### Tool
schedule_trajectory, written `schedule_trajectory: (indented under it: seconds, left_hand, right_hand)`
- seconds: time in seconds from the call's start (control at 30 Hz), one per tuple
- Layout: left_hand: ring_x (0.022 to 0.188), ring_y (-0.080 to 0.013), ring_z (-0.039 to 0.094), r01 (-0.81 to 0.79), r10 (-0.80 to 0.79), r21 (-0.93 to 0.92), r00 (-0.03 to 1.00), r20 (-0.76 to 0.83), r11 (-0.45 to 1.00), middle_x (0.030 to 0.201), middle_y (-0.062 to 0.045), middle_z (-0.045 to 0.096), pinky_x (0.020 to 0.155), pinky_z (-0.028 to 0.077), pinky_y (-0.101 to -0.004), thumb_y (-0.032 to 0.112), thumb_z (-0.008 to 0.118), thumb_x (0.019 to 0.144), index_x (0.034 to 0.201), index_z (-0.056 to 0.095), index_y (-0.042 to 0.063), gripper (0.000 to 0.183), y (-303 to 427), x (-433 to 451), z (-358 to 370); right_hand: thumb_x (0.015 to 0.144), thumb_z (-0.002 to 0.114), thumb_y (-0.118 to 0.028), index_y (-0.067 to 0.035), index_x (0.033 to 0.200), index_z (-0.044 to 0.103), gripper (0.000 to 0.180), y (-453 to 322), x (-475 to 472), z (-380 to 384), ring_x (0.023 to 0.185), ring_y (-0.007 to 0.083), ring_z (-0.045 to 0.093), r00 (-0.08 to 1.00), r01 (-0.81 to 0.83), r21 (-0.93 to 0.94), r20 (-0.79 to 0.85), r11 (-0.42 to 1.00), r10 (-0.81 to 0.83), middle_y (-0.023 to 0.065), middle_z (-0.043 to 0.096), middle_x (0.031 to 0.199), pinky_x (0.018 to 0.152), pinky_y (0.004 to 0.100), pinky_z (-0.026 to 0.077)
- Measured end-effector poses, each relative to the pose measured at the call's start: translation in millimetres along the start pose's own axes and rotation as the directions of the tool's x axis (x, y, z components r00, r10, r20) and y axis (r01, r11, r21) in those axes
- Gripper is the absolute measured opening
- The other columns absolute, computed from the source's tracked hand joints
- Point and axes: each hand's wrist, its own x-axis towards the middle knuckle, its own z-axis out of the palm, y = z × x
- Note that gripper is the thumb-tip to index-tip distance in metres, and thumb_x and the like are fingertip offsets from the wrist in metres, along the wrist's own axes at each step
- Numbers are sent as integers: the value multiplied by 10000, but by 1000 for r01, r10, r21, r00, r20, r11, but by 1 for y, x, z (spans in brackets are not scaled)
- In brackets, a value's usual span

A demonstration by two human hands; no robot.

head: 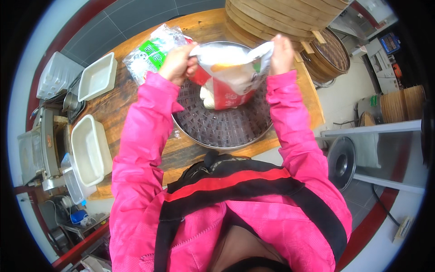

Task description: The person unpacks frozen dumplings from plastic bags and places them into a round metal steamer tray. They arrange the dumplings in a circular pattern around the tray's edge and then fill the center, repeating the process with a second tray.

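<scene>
A red and white printed plastic bag (232, 81) is stretched between my hands above a round, woven-looking metal colander basket (224, 127). My left hand (180, 64) grips the bag's left edge at the top. The opposite corner is pinched in my right hand (282, 54), which is slightly blurred. Pale, whitish pieces of food (207, 97) show at the bag's lower left, over the basket; whether they are inside the bag or coming out of it I cannot tell. The basket rests near the front edge of a wooden table (136, 119).
A clear plastic bag with a green label (153, 54) lies beyond my left hand. Stacked bamboo steamers (282, 20) rise at the back right. Two white plastic tubs, one farther back (98, 76) and one nearer (88, 149), line the left side. A steel machine (49, 146) stands beyond them.
</scene>
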Motion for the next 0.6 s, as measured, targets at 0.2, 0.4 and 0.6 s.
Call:
schedule_trajectory:
  seconds: [0.2, 0.4, 0.6]
  left_hand:
    - [401, -80, 363, -46, 46, -2, 996, -72, 999, 501, 30, 383, 394, 277, -228, 237, 486, 903, 757, 491, 99, 201, 19, -8, -11]
    - [392, -93, 409, -129, 133, 58, 989, -71, 990, 514, 7, 440, 370, 305, -238, 248, 469, 903, 779, 515, 79, 214, 10, -6, -13]
    - [409, -107, 422, -288, 300, 112, 948, -109, 951, 521, -6, 447, 408, 321, -251, 224, 465, 905, 750, 503, 51, 236, 15, 3, 16]
  right_hand:
    - [920, 508, -196, -18, 831, 582, 212, -48, 40, 46, 678, 81, 510, 965, 159, -95, 227, 983, -134, 13, 585, 738, 647, 240, 422]
    - [929, 508, -219, -15, 818, 569, 240, -14, 55, 50, 725, 70, 513, 965, 204, -140, 197, 969, -175, 6, 595, 779, 676, 216, 416]
    - [911, 510, -178, -2, 830, 569, 203, -13, 65, 59, 706, 102, 529, 933, 359, -19, 3, 933, -359, 27, 592, 732, 659, 252, 439]
